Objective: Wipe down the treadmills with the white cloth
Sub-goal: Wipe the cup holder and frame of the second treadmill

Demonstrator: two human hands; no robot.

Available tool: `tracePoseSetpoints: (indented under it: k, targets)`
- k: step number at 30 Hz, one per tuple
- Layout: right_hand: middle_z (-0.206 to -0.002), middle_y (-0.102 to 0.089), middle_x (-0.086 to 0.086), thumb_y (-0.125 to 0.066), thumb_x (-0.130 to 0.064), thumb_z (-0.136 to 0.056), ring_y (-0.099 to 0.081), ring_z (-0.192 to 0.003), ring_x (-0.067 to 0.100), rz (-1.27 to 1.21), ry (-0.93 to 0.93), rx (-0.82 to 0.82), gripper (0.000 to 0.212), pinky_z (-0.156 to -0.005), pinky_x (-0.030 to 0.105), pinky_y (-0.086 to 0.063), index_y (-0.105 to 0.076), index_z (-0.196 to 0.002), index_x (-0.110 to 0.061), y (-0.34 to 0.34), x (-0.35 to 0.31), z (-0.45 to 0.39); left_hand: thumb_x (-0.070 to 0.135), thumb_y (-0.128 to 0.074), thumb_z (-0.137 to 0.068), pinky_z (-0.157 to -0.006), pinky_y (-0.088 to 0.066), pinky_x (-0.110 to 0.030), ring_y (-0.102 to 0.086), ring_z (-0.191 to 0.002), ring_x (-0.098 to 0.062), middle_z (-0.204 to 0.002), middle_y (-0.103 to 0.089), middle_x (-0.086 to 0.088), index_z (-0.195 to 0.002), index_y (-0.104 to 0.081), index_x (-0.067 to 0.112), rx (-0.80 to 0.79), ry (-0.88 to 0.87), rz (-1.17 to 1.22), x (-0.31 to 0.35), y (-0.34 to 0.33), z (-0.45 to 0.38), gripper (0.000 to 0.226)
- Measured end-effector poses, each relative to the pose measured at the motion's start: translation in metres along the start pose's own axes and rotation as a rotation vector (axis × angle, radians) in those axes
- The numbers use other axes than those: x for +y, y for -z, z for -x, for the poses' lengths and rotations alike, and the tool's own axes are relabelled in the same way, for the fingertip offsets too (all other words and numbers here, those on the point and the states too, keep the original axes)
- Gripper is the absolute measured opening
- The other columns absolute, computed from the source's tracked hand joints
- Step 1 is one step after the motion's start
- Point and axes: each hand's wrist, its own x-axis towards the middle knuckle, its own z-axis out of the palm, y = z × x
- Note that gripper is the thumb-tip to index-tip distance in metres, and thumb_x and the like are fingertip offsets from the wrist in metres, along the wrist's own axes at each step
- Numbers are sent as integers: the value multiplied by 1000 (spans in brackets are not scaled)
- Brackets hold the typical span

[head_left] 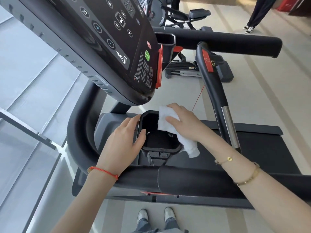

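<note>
Cloth [170, 120] lies folded over the cup holder's [161, 149] right rim, pinned under our right hand [183, 121], fingers flat. Our left hand [124, 140] clasps the left rim; the hollow sits between them.

Bright daylight from left, glare streaks on floor [55, 158], soft shadows under treadmill [252, 142]. Strong wide-angle bending at edges. Slight softness overall, console [107, 47] text unreadable.

above: console [107, 47] overhangs us closely; right: handlebar [217, 91] blocks our way; cup holder [159, 140]: open on top, we see room between both hands
</note>
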Motion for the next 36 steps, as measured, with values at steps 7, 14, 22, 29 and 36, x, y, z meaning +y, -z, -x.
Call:
tracePoseSetpoints:
  k: [7, 14, 22, 29, 36]
  targets:
    - [-129, -42, -5, -41, -40, -101, -47, -110, 15, -262, -169, -29, 57, -75, 22, -38, -12, -150, -32, -6, 4, 42, 33, -53, -96, -80, -49, -32, -60, -99, -21, -117, -61, -2, -142, -47, 15, 9, -22, -14, -2, -1, 0, 50]
    - [-129, -47, 4, -41, -40, -101, -51, -104, 19, -227, -241, 43, 61, -74, 29, -39, -10, -150, -23, -17, -1, 45, 33, -51, -97, -85, -51, -39, -59, -103, -23, -115, -61, -2, -143, -44, 12, -2, -44, 7, -4, -3, -1, 51]
    - [-157, -19, 2, -39, -32, -103, -33, -135, 22, -71, -49, 8, 62, -103, 28, -27, -6, -153, -22, -9, 4, 40, 32, -51, -97, -83, -50, -35, -61, -96, -20, -111, -61, -1, -143, -44, 13, -4, -45, 29, -6, -3, -1, 51]
    - [-153, -25, -1, -39, -28, -104, -43, -128, 22, 82, 85, -10, 50, -96, 29, -33, -22, -150, -23, 0, 2, 16, 34, -49, -98, -89, -50, -36, -60, -105, -19, -120, -61, 0, -145, -42, 15, 10, -34, 22, -4, -2, -1, 51]
    - [-139, -49, -9, -41, -36, -102, -49, -121, 20, 395, 290, -101, 38, -91, 40, -42, -38, -140, -34, 3, -18, -30, 36, -50, -97, -85, -51, -37, -61, -99, -17, -114, -61, 2, -146, -42, 19, 4, -21, 24, -2, -1, 0, 52]
